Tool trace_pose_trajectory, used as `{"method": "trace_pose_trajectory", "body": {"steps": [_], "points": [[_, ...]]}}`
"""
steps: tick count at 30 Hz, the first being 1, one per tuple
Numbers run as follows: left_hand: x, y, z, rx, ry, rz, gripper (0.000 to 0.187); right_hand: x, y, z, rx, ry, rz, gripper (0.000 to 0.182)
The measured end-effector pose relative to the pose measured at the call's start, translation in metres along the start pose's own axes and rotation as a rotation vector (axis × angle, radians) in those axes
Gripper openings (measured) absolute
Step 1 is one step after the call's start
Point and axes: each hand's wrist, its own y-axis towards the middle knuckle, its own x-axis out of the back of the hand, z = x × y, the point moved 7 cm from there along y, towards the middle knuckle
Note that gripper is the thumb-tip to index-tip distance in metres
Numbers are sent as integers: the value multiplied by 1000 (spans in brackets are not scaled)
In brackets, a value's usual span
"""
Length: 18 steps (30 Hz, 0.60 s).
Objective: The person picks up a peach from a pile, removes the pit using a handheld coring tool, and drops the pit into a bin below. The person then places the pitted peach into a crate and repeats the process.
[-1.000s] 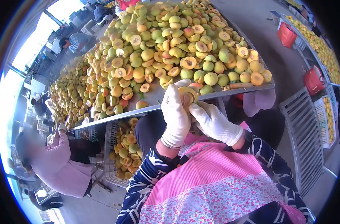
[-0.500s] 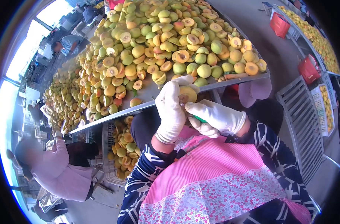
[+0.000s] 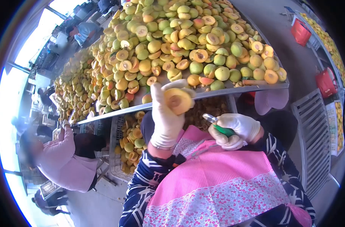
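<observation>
A halved yellow fruit is held in my left hand, its cut face with the brown centre turned toward the camera. My gloved right hand is closed around the green handle of a small tool, whose metal loop end points toward my left hand without touching it. Both hands are over my lap, just below the metal edge of a table. On that table lies a large heap of whole and halved fruits.
A crate of fruit stands below the table at left. A person in a pink top sits beyond it. At right are a slatted metal rack, red bags and another fruit-covered table. A pink hat hangs near the table corner.
My hands have moved apart. The left hand has tilted the fruit so its cut face shows, and the right hand has drawn the tool away to the right and down.
</observation>
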Motion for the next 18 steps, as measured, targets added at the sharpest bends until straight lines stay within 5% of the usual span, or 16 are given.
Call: {"method": "trace_pose_trajectory", "body": {"steps": [3, 6, 7, 9, 10, 13, 15, 18], "points": [[58, -10, -8, -26, 258, -127, 80, 38, -5, -4, -29, -190, -275, 54], [46, -20, 2, 19, 454, -148, 80, 50, 20, 10, 98, -442, -378, 46], [33, -20, 6, 42, 492, -144, 80, 48, 30, 19, 98, -631, -436, 45], [16, -18, 20, 105, 327, -60, 72, 24, 33, 45, 480, -1293, -542, 45], [12, -17, 17, 76, 461, -66, 70, 28, 35, 46, 135, -1325, -550, 50], [43, -17, -1, -204, 745, -177, 61, 47, 10, 35, 90, -1455, -512, 54], [104, -25, -19, -197, 889, -305, 44, 70, -13, 28, -143, -1303, -608, 58], [178, -22, -44, 209, 1780, -367, 39, 101, -26, 13, -96, -1240, -677, 56]]}}
